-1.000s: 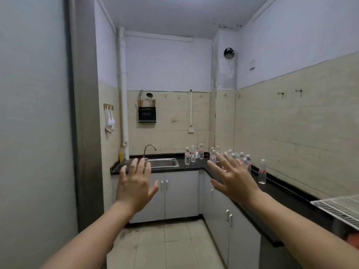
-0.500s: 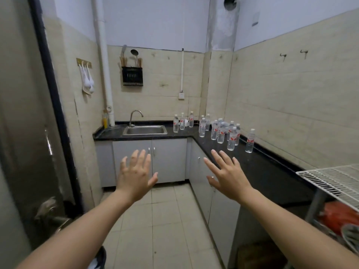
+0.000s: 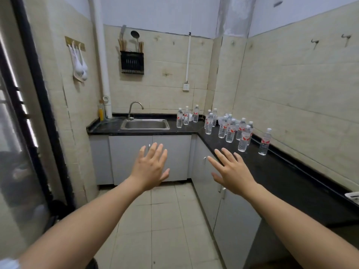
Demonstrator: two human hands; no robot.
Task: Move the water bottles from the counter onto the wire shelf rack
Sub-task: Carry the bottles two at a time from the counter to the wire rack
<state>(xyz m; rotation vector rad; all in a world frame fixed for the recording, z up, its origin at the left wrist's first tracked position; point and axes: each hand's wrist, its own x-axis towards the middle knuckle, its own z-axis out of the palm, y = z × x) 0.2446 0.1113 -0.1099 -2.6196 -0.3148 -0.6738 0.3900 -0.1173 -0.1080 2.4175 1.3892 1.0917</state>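
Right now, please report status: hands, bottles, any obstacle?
Left hand and right hand open, empty, raised. Water bottles upright on the black counter, untouched. Nothing between the hands and the bottles.

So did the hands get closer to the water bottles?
Yes. Both the left hand and right hand came forward toward the water bottles on the counter.

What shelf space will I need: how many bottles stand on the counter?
About 13 bottles: three beside the sink, three at the corner, six clustered rightward, one apart; some may be hidden.
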